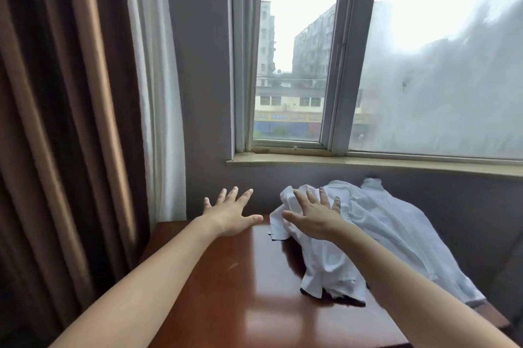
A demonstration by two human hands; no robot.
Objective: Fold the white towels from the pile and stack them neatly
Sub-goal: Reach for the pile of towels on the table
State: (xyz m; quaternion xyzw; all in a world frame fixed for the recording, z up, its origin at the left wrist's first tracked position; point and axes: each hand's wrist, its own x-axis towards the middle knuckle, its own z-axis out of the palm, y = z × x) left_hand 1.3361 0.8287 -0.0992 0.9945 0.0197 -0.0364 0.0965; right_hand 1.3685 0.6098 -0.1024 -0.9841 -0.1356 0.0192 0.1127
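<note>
Towel pile heaped on worktop below window sill. My left hand and right hand are splayed, holding nothing. I'd pinch one corner and peel off a single towel.

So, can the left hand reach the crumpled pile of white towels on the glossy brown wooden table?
Probably yes: the open left hand is just left of the crumpled pile of white towels, only bare brown wooden table between them.
</note>
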